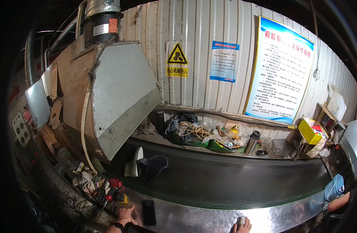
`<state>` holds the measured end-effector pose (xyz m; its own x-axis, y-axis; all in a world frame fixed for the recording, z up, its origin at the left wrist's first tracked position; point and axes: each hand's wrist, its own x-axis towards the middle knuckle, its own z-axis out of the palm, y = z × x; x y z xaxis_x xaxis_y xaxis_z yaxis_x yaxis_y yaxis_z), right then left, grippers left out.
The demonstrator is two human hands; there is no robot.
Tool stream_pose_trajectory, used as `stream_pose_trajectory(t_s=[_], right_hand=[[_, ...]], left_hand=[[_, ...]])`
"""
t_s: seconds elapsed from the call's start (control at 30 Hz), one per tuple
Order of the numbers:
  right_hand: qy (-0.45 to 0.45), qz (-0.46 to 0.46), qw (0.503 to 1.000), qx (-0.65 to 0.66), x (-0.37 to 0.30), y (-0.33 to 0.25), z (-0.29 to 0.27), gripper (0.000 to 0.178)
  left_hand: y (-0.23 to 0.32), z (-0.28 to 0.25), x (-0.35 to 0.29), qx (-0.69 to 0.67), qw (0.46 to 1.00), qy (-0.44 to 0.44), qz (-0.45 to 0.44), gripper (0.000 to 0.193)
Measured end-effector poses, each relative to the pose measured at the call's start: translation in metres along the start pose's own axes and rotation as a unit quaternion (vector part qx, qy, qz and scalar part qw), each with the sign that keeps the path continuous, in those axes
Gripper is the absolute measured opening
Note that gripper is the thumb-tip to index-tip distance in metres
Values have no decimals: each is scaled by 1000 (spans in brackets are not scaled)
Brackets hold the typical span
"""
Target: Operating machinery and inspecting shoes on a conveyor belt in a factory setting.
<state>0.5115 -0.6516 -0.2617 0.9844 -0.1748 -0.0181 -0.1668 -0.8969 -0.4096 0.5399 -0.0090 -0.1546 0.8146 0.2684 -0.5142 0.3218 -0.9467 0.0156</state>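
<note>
My left hand [126,214] rests at the metal ledge's near left, fingers spread and pointing down, with a dark band at the wrist. Just right of it a black phone [149,213] lies flat on the ledge. At the lower edge, my right hand [242,226] lies on the metal ledge [209,219] with its fingers stretched forward. Something pale grey covers or touches one of its fingers; whether that is a wrapping or a small object I cannot tell. A yellow and black object [121,198] sits beyond my left hand.
Beyond the ledge runs a dark conveyor belt [232,178], carrying a white shoe-like piece [133,163] and a dark bucket-like thing [152,167]. A grey metal hood [122,89] overhangs the left. At right, another person's arm [338,202] is beside a blue container [334,188]. A steel flask [252,143] stands behind.
</note>
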Motion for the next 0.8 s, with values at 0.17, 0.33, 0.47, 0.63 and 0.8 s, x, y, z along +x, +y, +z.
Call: stream_pose_trajectory(t_s=[0.17, 0.33, 0.47, 0.63, 0.8], right_hand=[[-5, 12, 1000, 9, -1, -7, -8, 66], [-8, 19, 1000, 15, 0, -10, -12, 65], [-9, 22, 1000, 17, 0, -12, -14, 65], [-11, 28, 999, 22, 0, -16, -17, 65], [-17, 34, 999, 24, -1, -22, -22, 65]], left_hand=[[-6, 9, 5, -3, 1000, 14, 5, 127], [-3, 5, 1, -4, 1000, 18, 6, 127], [2, -3, -4, -3, 1000, 14, 2, 127], [1, -1, -5, 4, 1000, 22, 4, 127], [0, 0, -3, 11, 1000, 26, 8, 127]])
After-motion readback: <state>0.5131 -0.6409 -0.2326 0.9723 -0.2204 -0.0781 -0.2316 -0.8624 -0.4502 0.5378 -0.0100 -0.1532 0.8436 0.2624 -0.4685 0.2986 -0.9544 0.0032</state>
